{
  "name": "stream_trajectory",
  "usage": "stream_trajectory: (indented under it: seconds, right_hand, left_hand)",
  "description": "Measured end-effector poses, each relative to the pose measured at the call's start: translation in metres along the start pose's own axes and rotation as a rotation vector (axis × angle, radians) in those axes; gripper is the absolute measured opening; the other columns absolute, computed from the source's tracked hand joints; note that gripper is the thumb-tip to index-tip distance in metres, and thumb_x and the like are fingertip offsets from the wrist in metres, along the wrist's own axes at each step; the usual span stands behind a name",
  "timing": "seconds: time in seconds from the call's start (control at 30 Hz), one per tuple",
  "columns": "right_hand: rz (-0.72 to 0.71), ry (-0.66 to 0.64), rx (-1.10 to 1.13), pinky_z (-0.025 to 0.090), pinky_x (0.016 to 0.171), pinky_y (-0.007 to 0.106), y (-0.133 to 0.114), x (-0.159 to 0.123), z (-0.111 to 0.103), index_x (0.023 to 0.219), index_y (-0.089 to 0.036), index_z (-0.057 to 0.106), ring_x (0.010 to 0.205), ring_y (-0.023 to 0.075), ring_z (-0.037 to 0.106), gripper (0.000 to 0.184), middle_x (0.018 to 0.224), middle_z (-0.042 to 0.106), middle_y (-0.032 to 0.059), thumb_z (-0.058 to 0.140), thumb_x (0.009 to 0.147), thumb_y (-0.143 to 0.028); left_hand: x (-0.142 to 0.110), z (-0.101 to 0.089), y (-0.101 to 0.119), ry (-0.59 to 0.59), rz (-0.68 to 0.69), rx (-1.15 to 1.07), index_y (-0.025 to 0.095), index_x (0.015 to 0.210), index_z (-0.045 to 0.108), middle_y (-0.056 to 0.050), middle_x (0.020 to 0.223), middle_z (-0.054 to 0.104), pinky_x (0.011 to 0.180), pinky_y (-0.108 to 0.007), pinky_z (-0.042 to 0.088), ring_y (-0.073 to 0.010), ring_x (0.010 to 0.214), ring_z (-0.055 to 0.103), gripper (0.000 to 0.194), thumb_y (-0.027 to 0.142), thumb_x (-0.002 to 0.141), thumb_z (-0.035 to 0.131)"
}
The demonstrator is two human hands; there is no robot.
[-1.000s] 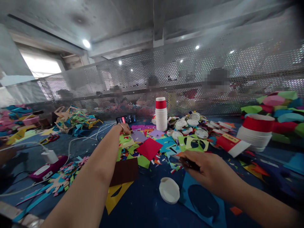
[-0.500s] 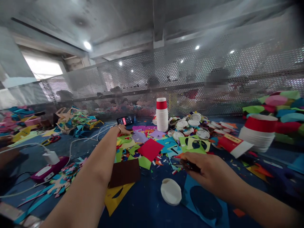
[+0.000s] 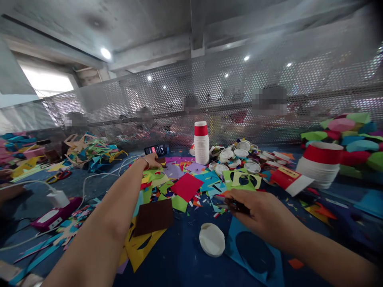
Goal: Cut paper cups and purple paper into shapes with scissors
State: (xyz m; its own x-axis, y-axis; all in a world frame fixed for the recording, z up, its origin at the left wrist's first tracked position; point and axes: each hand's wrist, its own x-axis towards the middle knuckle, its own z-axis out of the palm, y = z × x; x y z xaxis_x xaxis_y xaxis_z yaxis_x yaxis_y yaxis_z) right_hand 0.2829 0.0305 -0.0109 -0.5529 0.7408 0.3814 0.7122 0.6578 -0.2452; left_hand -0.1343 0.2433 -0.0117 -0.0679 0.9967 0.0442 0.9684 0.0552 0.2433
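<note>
My left hand (image 3: 153, 161) reaches far forward to the front of a phone (image 3: 154, 149) with a lit screen. A small dark brown piece shows at its fingertips; whether they grip it is unclear. My right hand (image 3: 249, 205) is closed around a pair of scissors (image 3: 223, 201), blades pointing left over paper scraps. Under that hand lies a blue paper sheet (image 3: 236, 239) with a large round hole. Left of it sits a white round lid (image 3: 212, 240). A red paper square (image 3: 187, 187) and a dark brown sheet (image 3: 154, 217) lie between my arms.
A stack of paper cups (image 3: 202, 147) stands at the back middle, beside a heap of white lids (image 3: 227, 154). More stacked cups (image 3: 318, 167) stand right. A purple power strip (image 3: 55, 213) with cables lies left, near red-handled scissors (image 3: 61, 175). A perforated metal panel (image 3: 173, 107) closes the back.
The view has shifted slightly, so the table items sit a little further left. A dark brown piece now shows at my left fingertips. My right hand keeps the scissors in nearly the same place.
</note>
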Motion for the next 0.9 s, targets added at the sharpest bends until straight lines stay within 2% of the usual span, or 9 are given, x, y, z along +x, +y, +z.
stream_trajectory:
  seconds: [0.1, 0.33, 0.47, 0.57, 0.67, 0.77, 0.83, 0.87, 0.9]
  right_hand:
    - [-0.018, 0.006, -0.009, 0.04, 0.056, 0.025, -0.001, 0.0, 0.0, 0.09, -0.022, 0.065, 0.067, 0.019, 0.064, 0.016, 0.076, 0.069, 0.0041, 0.053, 0.081, -0.016]
    - [-0.026, 0.038, -0.021, 0.042, 0.058, 0.025, -0.002, -0.001, -0.002, 0.093, -0.023, 0.065, 0.069, 0.0185, 0.065, 0.018, 0.078, 0.07, 0.0037, 0.053, 0.082, -0.016]
    - [-0.018, 0.037, -0.014, 0.042, 0.058, 0.025, -0.002, -0.001, -0.003, 0.092, -0.023, 0.064, 0.07, 0.0186, 0.065, 0.017, 0.079, 0.07, 0.0034, 0.052, 0.082, -0.016]
    - [-0.021, 0.02, -0.017, 0.042, 0.058, 0.026, -0.002, -0.001, -0.003, 0.091, -0.023, 0.064, 0.07, 0.0192, 0.065, 0.017, 0.079, 0.07, 0.0035, 0.052, 0.081, -0.015]
    - [-0.023, -0.001, -0.016, 0.041, 0.059, 0.027, -0.002, -0.001, -0.002, 0.089, -0.022, 0.063, 0.07, 0.0198, 0.064, 0.015, 0.078, 0.068, 0.0033, 0.053, 0.08, -0.015]
    - [-0.016, -0.027, -0.001, 0.04, 0.059, 0.028, -0.001, -0.001, 0.0, 0.09, -0.022, 0.062, 0.07, 0.0203, 0.063, 0.014, 0.079, 0.068, 0.0031, 0.053, 0.08, -0.016]
    - [-0.004, -0.037, 0.008, 0.04, 0.059, 0.028, -0.001, 0.0, 0.001, 0.09, -0.022, 0.061, 0.07, 0.0202, 0.063, 0.014, 0.079, 0.068, 0.003, 0.053, 0.081, -0.016]
    - [0.0, -0.038, 0.007, 0.039, 0.059, 0.027, -0.002, 0.0, 0.001, 0.09, -0.022, 0.061, 0.07, 0.02, 0.062, 0.013, 0.08, 0.067, 0.0031, 0.053, 0.081, -0.016]
    - [0.003, -0.037, 0.003, 0.039, 0.059, 0.027, -0.003, 0.0, 0.001, 0.09, -0.022, 0.061, 0.07, 0.0197, 0.062, 0.014, 0.079, 0.067, 0.0032, 0.053, 0.081, -0.015]
  left_hand:
    - [-0.006, -0.012, 0.001, -0.019, 0.034, 0.009, 0.015, 0.123, 0.056, -0.01, 0.122, 0.059, 0.086, -0.044, 0.054, -0.0232, 0.103, 0.061, 0.036, 0.035, 0.092, 0.058]
    - [-0.031, -0.052, 0.012, 0.044, 0.155, 0.099, 0.015, 0.121, 0.057, -0.009, 0.121, 0.059, 0.085, -0.043, 0.054, -0.0229, 0.102, 0.061, 0.035, 0.036, 0.092, 0.058]
    - [-0.05, -0.069, 0.022, 0.126, 0.248, 0.189, 0.014, 0.108, 0.063, -0.006, 0.105, 0.065, 0.083, -0.037, 0.051, -0.0232, 0.095, 0.063, 0.027, 0.03, 0.087, 0.062]
    - [-0.075, -0.08, 0.029, 0.182, 0.323, 0.272, 0.017, 0.101, 0.064, -0.006, 0.101, 0.066, 0.082, -0.032, 0.044, -0.0249, 0.098, 0.061, 0.024, 0.016, 0.077, 0.06]
    - [-0.115, -0.083, 0.033, 0.142, 0.383, 0.35, 0.02, 0.092, 0.064, -0.007, 0.098, 0.067, 0.076, -0.031, 0.041, -0.0252, 0.093, 0.06, 0.022, 0.014, 0.072, 0.057]
    - [-0.165, -0.084, 0.04, -0.035, 0.411, 0.392, 0.021, 0.078, 0.065, -0.003, 0.078, 0.066, 0.065, -0.027, 0.039, -0.0203, 0.072, 0.06, 0.016, 0.015, 0.064, 0.064]
    - [-0.191, -0.087, 0.05, -0.431, 0.428, 0.327, 0.023, 0.086, 0.067, 0.001, 0.076, 0.067, 0.06, -0.024, 0.039, -0.018, 0.068, 0.059, 0.024, 0.021, 0.062, 0.071]
    - [-0.2, -0.089, 0.057, -0.593, 0.44, 0.249, 0.024, 0.093, 0.067, 0.002, 0.078, 0.068, 0.058, -0.023, 0.038, -0.018, 0.068, 0.06, 0.034, 0.025, 0.06, 0.076]
    - [-0.204, -0.091, 0.065, -0.681, 0.457, 0.118, 0.025, 0.101, 0.067, 0.001, 0.082, 0.069, 0.06, -0.023, 0.04, -0.0187, 0.073, 0.062, 0.043, 0.031, 0.061, 0.079]
